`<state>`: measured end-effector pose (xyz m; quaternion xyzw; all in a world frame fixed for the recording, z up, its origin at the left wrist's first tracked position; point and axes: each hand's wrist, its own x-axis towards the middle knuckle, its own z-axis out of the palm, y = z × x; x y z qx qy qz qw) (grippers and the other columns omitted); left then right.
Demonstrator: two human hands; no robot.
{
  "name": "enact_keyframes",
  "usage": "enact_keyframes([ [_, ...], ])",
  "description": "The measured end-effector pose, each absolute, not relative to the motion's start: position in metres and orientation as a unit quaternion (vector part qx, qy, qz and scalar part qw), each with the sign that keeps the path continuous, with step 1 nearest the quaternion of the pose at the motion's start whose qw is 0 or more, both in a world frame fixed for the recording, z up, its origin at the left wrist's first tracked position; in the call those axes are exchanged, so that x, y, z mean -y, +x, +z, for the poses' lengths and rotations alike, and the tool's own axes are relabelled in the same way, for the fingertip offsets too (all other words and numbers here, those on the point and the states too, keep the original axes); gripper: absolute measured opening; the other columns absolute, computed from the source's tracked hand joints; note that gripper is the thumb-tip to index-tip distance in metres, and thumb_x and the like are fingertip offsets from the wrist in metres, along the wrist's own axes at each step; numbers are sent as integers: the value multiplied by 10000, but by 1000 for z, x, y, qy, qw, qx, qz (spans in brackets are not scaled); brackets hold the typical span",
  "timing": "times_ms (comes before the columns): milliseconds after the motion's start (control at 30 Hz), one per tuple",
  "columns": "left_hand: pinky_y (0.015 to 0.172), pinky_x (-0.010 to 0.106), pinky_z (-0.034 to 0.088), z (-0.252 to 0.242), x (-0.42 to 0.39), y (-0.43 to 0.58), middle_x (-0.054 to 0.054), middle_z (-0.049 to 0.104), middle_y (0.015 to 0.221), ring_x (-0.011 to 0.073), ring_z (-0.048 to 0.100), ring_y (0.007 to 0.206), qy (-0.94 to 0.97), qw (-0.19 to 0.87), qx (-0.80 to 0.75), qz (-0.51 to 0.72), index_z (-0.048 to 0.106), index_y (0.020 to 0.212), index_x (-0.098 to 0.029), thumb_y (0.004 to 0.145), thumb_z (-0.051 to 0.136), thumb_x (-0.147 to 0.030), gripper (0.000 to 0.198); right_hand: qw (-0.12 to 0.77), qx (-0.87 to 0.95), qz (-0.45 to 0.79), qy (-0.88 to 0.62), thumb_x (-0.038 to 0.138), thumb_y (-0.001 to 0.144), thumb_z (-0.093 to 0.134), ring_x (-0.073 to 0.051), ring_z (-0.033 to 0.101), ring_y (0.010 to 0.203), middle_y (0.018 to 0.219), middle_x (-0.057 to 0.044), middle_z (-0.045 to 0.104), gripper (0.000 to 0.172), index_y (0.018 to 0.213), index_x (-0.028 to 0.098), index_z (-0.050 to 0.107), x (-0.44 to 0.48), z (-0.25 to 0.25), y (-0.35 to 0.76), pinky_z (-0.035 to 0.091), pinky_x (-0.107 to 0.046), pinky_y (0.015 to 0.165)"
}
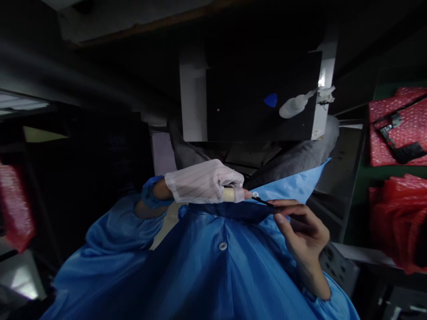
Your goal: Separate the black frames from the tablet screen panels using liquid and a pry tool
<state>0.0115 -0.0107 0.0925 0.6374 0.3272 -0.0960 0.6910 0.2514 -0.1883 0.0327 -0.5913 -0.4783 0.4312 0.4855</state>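
Between left hand (pixel 213 182) and right hand (pixel 302 226): strip (pixel 263 201) | ahead, on bench (pixel 243 120): pick (pixel 270 100) left of bottle (pixel 293 106) | right, on side bench (pixel 362 195): bubble wrap (pixel 383 149) beyond bags (pixel 393 218)

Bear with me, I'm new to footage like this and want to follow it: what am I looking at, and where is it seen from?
There is no robot here, just a person in a blue garment. The single picture comes from a camera worn on their head, looking forward and down, so the sleeves enter from below. The left hand wears a white glove with a fingertip showing; the right hand is bare. Between them they hold a thin dark strip. Ahead, a black surface carries a blue triangular piece and a white bottle. To the right lie pink bubble wrap and red plastic. The dim light hides finer detail.
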Motion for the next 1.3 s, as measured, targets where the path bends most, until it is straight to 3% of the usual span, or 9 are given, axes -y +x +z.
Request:
enact_keyframes([
  [267, 559, 310, 311, 94, 19, 9, -69, 421, 585, 84, 359, 511, 641, 691, -321, -89, 486, 687, -224, 1135, 547, -478, 519, 469, 500, 423, -593, 157, 1060, 849, -238, 861, 779, 874, -40, 863, 126, 1001, 255, 796, 180, 60, 251, 737, -351, 744],
  [433, 564, 301, 366, 93, 23, 7, -65, 517, 604, 98, 448, 515, 658, 682, -309, -71, 603, 747, -216, 1152, 570, -449, 468, 464, 495, 426, -598, 149, 1065, 840, -257, 871, 822, 904, -52, 868, 121, 1034, 259, 803, 182, 70, 250, 749, -383, 768],
  [600, 533, 282, 357, 94, 25, 8, -79, 489, 583, 90, 426, 487, 654, 689, -305, -68, 630, 766, -227, 1167, 560, -450, 464, 457, 520, 410, -594, 120, 1059, 836, -253, 875, 824, 942, -47, 879, 147, 1041, 260, 794, 182, 76, 252, 745, -375, 755],
  [767, 532, 299, 349, 96, 26, 10, -69, 555, 634, 93, 469, 522, 663, 677, -308, -78, 651, 787, -215, 1166, 604, -484, 468, 448, 559, 377, -587, 110, 1054, 849, -229, 862, 778, 939, -31, 882, 157, 1076, 259, 806, 181, 80, 255, 709, -331, 683],
  [933, 565, 324, 386, 95, 27, 11, -59, 567, 631, 116, 501, 532, 657, 685, -308, -69, 665, 788, -229, 1144, 589, -478, 441, 420, 563, 400, -589, 180, 1074, 862, -232, 865, 761, 941, -20, 889, 103, 1065, 277, 829, 181, 84, 263, 698, -318, 648],
  [1067, 560, 358, 368, 94, 28, 13, -43, 521, 587, 135, 444, 509, 667, 676, -306, -64, 596, 709, -253, 1125, 566, -497, 483, 383, 580, 392, -602, 272, 1105, 853, -228, 855, 718, 919, -11, 888, 78, 1037, 299, 827, 178, 93, 270, 661, -311, 601],
  [1167, 515, 374, 327, 95, 29, 16, -45, 458, 536, 147, 393, 461, 661, 687, -298, -57, 481, 668, -277, 1077, 584, -525, 489, 332, 600, 402, -607, 352, 1131, 828, -228, 856, 709, 921, -8, 889, 76, 1062, 318, 831, 175, 103, 276, 687, -315, 648],
  [1300, 528, 384, 340, 94, 32, 18, -48, 463, 559, 156, 392, 470, 674, 673, -301, -47, 493, 683, -278, 1100, 558, -543, 499, 275, 639, 387, -605, 401, 1170, 766, -231, 859, 718, 936, -15, 890, 102, 1111, 324, 794, 173, 112, 283, 701, -316, 703],
])
